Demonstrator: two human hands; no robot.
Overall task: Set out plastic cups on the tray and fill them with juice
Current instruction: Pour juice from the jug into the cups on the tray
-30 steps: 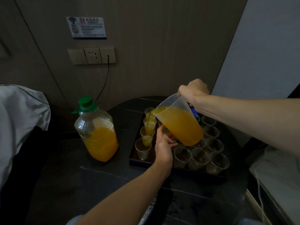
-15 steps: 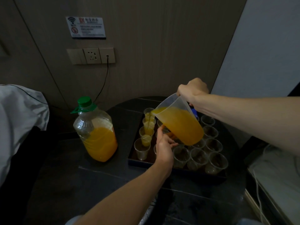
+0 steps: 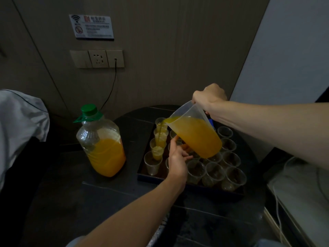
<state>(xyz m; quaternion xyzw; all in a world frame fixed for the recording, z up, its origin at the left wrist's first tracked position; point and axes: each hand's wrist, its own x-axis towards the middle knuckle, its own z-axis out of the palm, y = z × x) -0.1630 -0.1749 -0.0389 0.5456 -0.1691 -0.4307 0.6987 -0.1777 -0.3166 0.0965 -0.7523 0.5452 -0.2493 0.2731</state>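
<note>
Right grip [image 3: 210, 99] is clenched around the handle of a clear plastic pitcher [image 3: 195, 138], which is tipped with its spout toward the left. A thin stream of orange juice [image 3: 159, 135] falls from the spout into a cup [image 3: 157, 151] in the left-hand column of the tray [image 3: 195, 187]. That cup is third from the tray's far edge and is partly filled.

Left grip [image 3: 178, 162] reaches in over the tray's near edge, thumb raised and fingers curled among the cups under the pitcher. Whether it grasps a cup or only steadies one cannot be told.

The dark rectangular tray sits on the right half of a dark counter [image 3: 106, 202]. Clear empty cups [image 3: 213, 172] stand in rows, filling its near and right sides. The two cups at the far end of the left column look yellow.

Left of the tray, on the counter, stands a large clear bottle [image 3: 102, 148] with a green cap, about half full of juice. A socket panel [image 3: 97, 58] with a black cable [image 3: 110, 93] plugged in sits on the wall behind.
</note>
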